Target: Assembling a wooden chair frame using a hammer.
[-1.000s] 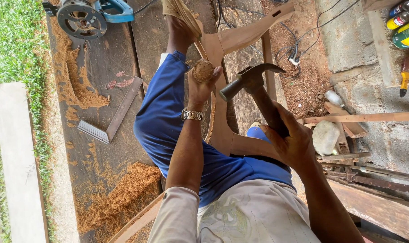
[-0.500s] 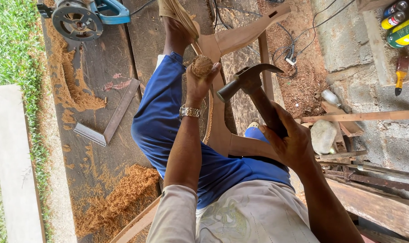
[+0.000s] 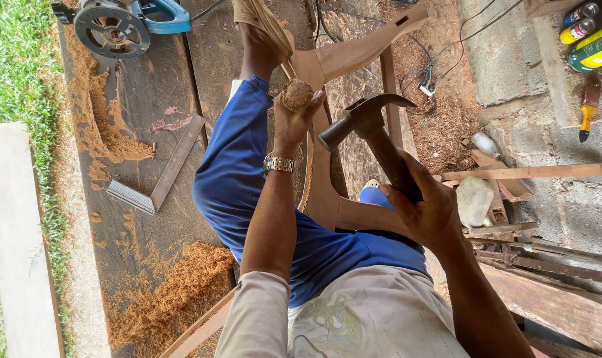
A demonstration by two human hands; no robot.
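Head view: a claw hammer [image 3: 367, 122] is gripped in the right hand [image 3: 427, 209], its head now drawn closer to the curved wooden frame [image 3: 327, 185] than a second ago. A sawdust-coated lump [image 3: 297, 95] is clamped in the left hand [image 3: 294, 122] against the frame, over the blue-trousered leg [image 3: 231, 179].

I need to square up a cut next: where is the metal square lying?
In the head view, the metal square lies on the dark planks at left, amid sawdust, below the blue circular saw and beside the blue-trousered leg.
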